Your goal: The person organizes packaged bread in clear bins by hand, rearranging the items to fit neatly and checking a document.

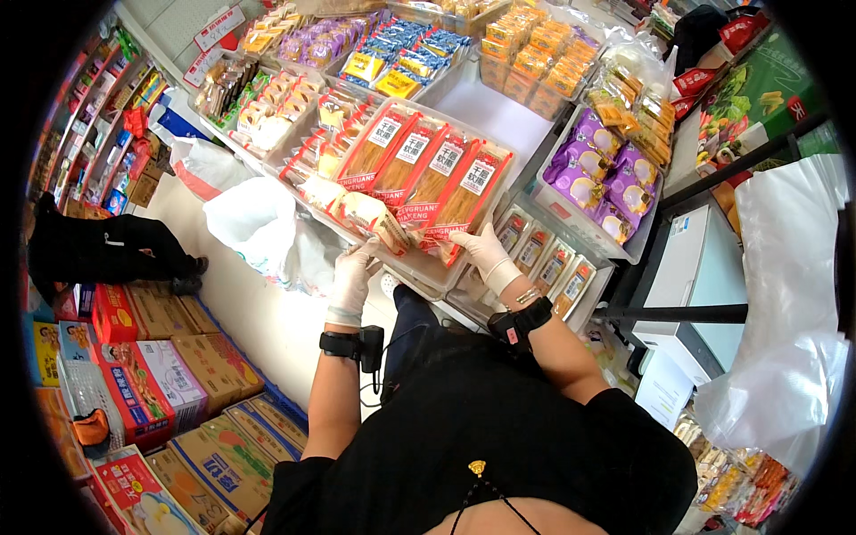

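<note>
In white gloves, my left hand (352,281) is at the near left corner of a clear plastic bin (428,273), its fingers bent at the rim. Beside it lies a cream-coloured wrapped pastry (376,218). My right hand (491,257) is at the bin's near right side, thumb against the near end of a long bread packet (458,190) in red and clear wrapping. Several such packets lie side by side in the bin, white labels up. Whether either hand grips the rim or a packet is hidden.
A bin of purple packets (598,170) and flat packs (552,264) stand to the right. Further bins hold blue-and-yellow packets (404,53) and orange packets (538,50). White plastic bags (251,217) hang at left. Cartons (207,368) are stacked lower left; a person's legs (134,247) are behind them.
</note>
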A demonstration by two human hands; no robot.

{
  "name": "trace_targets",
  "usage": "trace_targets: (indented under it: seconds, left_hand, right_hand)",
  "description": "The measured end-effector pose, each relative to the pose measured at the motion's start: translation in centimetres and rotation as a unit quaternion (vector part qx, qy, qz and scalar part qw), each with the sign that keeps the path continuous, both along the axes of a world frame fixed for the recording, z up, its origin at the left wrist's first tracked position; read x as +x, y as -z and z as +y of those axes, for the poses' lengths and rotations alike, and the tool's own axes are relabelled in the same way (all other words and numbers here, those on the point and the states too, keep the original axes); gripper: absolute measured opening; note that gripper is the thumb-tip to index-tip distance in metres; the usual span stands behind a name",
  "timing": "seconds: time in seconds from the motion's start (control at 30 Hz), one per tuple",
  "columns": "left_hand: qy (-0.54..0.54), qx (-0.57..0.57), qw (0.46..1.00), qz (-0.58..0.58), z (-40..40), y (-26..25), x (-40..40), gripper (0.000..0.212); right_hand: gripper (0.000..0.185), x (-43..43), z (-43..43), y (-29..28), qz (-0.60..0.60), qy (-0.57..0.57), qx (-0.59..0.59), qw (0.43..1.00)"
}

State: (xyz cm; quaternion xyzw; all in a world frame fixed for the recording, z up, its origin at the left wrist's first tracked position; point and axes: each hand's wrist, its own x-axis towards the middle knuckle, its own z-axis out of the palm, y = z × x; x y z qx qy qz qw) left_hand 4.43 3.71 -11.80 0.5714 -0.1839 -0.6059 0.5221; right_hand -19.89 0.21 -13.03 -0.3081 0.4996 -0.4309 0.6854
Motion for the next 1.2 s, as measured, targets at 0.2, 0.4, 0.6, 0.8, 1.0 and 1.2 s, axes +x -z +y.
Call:
trace_targets:
  seconds: [0.2, 0.4, 0.6, 0.8, 1.0, 1.2]
  left_hand:
    - [-0.017, -0.04, 0.998, -0.039, -1.2, -2.9, -0.7, 0.014]
    - [-0.026, -0.061, 0.997, -0.029, -0.7, -6.8, -2.5, 0.015]
    - [0.017, -0.107, 0.994, -0.019, -3.5, -8.9, -4.8, 0.016]
    - [0.026, -0.12, 0.992, 0.038, -11.2, -8.3, -8.5, 0.012]
    - [0.11, -0.114, 0.987, -0.029, -20.0, -6.4, -10.9, 0.01]
    - [0.081, -0.072, 0.99, -0.088, -25.4, -2.6, -13.6, 0.018]
  right_hand:
    - [0.082, -0.9, -0.5, -2.6, -0.071, -0.017, 0.038, 0.997]
    - [0.087, -2.2, 0.1, -4.5, -0.101, -0.028, -0.013, 0.994]
    - [0.08, -4.2, -0.5, -9.3, -0.038, 0.041, 0.008, 0.998]
    - [0.07, -8.0, -7.2, -8.9, -0.041, 0.064, 0.012, 0.997]
    - [0.051, -11.1, -14.5, -7.7, -0.048, 0.08, 0.051, 0.994]
    - [0.042, -12.7, -20.5, -2.5, -0.048, 0.16, 0.122, 0.978]
